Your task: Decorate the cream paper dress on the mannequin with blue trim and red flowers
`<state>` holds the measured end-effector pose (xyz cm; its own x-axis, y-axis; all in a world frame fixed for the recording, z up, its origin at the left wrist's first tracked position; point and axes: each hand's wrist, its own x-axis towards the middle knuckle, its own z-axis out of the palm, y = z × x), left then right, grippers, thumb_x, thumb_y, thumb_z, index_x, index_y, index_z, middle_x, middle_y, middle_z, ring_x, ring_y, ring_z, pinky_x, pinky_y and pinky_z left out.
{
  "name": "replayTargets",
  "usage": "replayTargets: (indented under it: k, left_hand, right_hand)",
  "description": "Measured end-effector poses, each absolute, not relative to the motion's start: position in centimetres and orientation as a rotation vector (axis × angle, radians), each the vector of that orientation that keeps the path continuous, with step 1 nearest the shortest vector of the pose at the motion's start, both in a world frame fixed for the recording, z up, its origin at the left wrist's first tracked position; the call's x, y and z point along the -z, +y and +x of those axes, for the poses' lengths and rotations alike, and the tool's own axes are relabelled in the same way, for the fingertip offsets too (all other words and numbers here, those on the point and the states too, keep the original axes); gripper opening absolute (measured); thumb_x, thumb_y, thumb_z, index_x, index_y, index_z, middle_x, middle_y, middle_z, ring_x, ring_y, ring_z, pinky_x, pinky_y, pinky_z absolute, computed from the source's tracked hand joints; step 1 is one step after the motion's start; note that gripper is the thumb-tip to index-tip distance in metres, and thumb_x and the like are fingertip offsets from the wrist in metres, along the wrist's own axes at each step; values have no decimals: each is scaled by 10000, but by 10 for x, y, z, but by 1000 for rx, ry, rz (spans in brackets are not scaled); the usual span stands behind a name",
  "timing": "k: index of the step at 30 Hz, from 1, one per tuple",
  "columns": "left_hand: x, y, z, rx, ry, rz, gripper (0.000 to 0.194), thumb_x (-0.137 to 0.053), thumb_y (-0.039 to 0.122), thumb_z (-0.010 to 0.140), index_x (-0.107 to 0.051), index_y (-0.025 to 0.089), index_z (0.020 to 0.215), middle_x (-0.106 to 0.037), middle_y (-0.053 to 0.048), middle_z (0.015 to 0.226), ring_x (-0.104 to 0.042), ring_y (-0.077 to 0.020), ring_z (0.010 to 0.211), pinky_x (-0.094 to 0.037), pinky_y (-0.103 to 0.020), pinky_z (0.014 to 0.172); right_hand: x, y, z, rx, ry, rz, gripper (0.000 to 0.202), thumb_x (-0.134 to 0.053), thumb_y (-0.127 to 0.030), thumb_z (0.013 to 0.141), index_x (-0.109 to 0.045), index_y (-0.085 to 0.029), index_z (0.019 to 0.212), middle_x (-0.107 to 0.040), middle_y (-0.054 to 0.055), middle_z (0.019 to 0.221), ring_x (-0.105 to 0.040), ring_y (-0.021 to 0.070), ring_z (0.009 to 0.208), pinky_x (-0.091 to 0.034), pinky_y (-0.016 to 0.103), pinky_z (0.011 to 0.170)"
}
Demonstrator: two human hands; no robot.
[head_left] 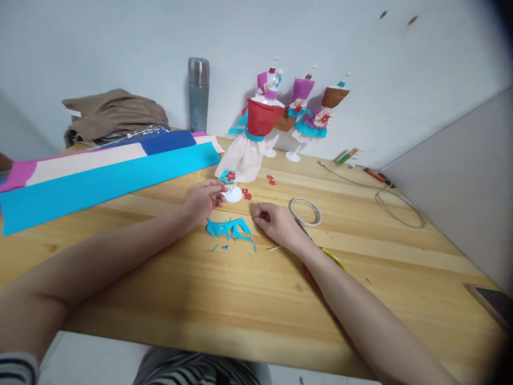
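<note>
My left hand (204,201) is beside the hem of a doll-sized dress (242,158), its fingertips closed on the lower edge of a blue flower with a red centre (228,176). Whether that flower is fixed to the pale skirt cannot be told. The dress has a red top and blue waistband and sits on a small white mannequin stand (232,194). My right hand (274,223) is closed in a pinch over the table; what it holds, if anything, is hidden. Blue cut scraps (230,229) lie between my hands. Small red flower cutouts (247,194) lie beside the stand.
A white tape roll (305,212) and yellow-handled scissors (333,257), partly under my right forearm, lie to the right. Several dressed mannequins (304,107) and a flask (199,96) stand behind. Coloured sheets (112,184) stretch leftward; a cable (385,206) and phone (491,302) are at right.
</note>
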<state>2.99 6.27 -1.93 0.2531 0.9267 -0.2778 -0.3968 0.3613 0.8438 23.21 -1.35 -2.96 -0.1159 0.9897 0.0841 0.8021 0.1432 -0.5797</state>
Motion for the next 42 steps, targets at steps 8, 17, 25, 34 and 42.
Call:
replayTargets:
  k: [8, 17, 25, 34, 42]
  left_hand:
    - [23, 65, 27, -1010, 867, 764, 86, -623, 34, 712, -651, 99, 761, -693, -45, 711, -576, -87, 483, -391, -203, 439]
    - [30, 68, 25, -993, 834, 801, 106, -707, 92, 656, -697, 111, 759, -711, -47, 716, -589, -91, 491, -403, -189, 423]
    - [30, 69, 24, -962, 812, 823, 86, -709, 89, 690, -709, 110, 773, -709, -46, 718, -590, -89, 505, -406, -190, 419]
    - [27, 64, 26, -992, 818, 807, 98, -645, 146, 874, -640, 113, 782, -657, -20, 665, -553, -76, 442, -362, -188, 378]
    - [28, 62, 26, -999, 811, 787, 114, -645, 162, 893, -625, 121, 788, -660, -22, 671, -554, -77, 460, -376, -199, 420]
  right_hand:
    - [38, -11, 233, -518, -1972, -1630, 144, -564, -74, 777, -555, -196, 703, -603, 4, 694, -505, 139, 645, -364, 250, 661]
    - [29, -14, 234, -536, -2010, -1576, 169, -551, -33, 773, -561, -191, 716, -619, 10, 735, -519, 139, 675, -364, 242, 673]
    - [28, -12, 245, -486, -2066, -1665, 166, -525, -43, 780, -603, -189, 759, -660, 50, 809, -568, 173, 737, -399, 270, 714]
    - [30, -12, 246, -476, -2086, -1665, 179, -534, -42, 777, -615, -195, 732, -668, 47, 789, -590, 175, 732, -413, 269, 714]
    - [34, -11, 244, -469, -2109, -1730, 136, -551, -77, 777, -606, -190, 725, -659, 47, 784, -575, 172, 722, -392, 275, 689]
